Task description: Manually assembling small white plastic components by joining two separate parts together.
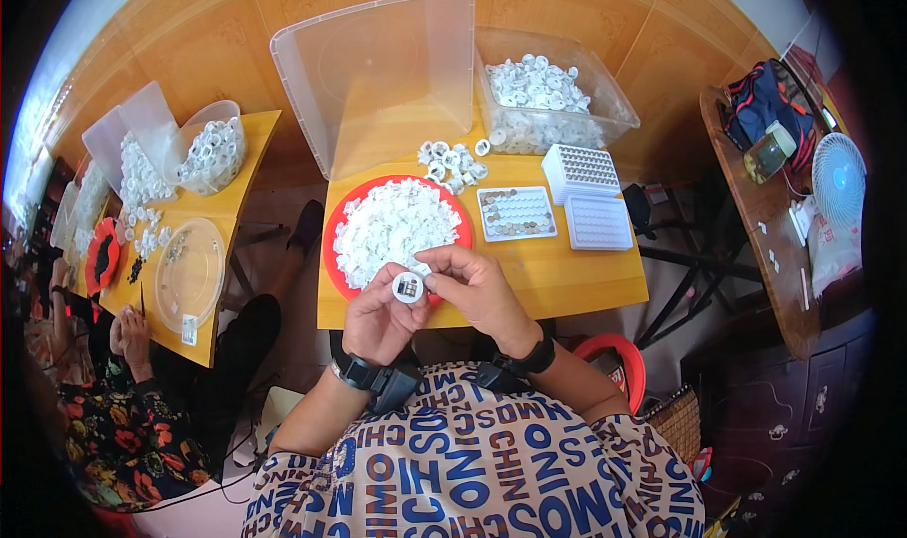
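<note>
1. Working at a small yellow surface, with a large clear plastic lid propped upright at its far edge and an open clear bin of white ring-shaped caps to the right of the lid.
2. A red plate sits at front left of the surface, heaped with flat white pieces; just beyond it lies a small loose cluster of white caps.
3. To the right of the plate are three white gridded trays: one holding small dark pieces, one behind it, one farthest right.
4. My left hand and right hand meet over the near rim of the plate, near the front edge of the surface.
5. Left fingers are closed around a round white cap, dark insert visible in its centre, face up toward me.
6. Right fingers are pinched together, tips touching the cap's upper edge; whether they hold a separate piece, I cannot tell.
7. Another person's hands rest at a second surface well to my left.
</note>
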`<action>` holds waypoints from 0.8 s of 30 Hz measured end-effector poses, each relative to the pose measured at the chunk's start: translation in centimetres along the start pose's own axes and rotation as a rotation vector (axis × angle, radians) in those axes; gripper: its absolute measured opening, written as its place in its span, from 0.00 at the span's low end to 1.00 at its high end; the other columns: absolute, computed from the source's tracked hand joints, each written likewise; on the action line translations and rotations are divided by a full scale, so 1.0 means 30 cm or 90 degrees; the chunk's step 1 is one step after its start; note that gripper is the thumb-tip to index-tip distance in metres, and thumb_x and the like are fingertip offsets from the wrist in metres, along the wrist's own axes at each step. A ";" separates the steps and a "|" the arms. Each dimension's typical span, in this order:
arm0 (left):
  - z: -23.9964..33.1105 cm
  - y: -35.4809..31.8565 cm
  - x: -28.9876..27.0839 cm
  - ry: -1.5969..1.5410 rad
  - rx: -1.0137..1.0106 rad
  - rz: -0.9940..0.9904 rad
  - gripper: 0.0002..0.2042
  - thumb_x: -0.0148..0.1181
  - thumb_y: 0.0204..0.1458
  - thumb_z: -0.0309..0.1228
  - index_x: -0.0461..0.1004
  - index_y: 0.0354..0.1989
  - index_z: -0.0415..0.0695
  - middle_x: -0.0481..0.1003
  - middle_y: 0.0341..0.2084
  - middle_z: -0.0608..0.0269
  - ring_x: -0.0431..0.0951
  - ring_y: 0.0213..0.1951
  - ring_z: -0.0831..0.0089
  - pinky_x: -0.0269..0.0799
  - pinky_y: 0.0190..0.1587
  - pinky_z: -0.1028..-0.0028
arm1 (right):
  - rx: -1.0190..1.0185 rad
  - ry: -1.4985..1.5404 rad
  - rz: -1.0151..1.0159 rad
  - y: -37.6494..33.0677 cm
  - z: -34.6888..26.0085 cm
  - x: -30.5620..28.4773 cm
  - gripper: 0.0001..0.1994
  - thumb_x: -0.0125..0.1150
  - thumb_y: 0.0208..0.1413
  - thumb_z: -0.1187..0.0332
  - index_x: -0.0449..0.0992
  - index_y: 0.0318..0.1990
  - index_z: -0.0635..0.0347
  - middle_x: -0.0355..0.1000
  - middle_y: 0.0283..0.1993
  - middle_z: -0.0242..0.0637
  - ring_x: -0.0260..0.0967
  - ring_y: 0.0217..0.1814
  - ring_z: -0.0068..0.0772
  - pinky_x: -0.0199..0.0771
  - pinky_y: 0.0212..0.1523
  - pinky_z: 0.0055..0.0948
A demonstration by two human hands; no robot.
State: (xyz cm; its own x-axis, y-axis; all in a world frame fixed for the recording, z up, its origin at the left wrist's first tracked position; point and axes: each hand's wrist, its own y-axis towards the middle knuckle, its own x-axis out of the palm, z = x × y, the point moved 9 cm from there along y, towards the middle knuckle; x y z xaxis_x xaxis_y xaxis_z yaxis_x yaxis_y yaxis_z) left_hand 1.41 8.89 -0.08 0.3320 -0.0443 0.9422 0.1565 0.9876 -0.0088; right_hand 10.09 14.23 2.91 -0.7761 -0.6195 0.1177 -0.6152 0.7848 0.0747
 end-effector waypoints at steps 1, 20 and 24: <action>0.001 0.000 0.005 -0.003 0.000 -0.004 0.10 0.55 0.55 0.32 0.67 0.42 0.41 0.75 0.38 0.56 0.78 0.40 0.66 0.75 0.42 0.73 | -0.005 0.009 0.009 0.000 -0.006 -0.002 0.12 0.54 0.59 0.77 0.72 0.50 0.65 0.73 0.37 0.29 0.70 0.37 0.15 0.72 0.39 0.17; 0.009 -0.005 0.003 -0.026 0.012 0.020 0.09 0.51 0.56 0.29 0.69 0.42 0.40 0.76 0.35 0.51 0.77 0.38 0.63 0.74 0.38 0.70 | -0.004 -0.006 0.012 -0.012 -0.044 -0.027 0.09 0.54 0.59 0.75 0.75 0.45 0.68 0.75 0.35 0.32 0.71 0.36 0.16 0.73 0.38 0.18; 0.015 -0.004 -0.001 -0.019 0.018 0.012 0.09 0.50 0.56 0.30 0.69 0.42 0.40 0.76 0.35 0.51 0.77 0.37 0.63 0.74 0.38 0.71 | -0.003 0.003 0.019 -0.009 -0.030 -0.033 0.09 0.56 0.58 0.75 0.75 0.44 0.68 0.75 0.34 0.31 0.71 0.35 0.15 0.72 0.37 0.18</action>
State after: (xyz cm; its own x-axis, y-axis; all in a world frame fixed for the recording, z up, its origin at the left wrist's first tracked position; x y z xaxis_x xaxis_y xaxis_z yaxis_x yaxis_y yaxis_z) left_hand 0.95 8.84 0.05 0.3068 -0.0215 0.9515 0.1236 0.9922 -0.0175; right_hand 11.15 14.66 3.65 -0.7938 -0.5952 0.1249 -0.5906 0.8035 0.0753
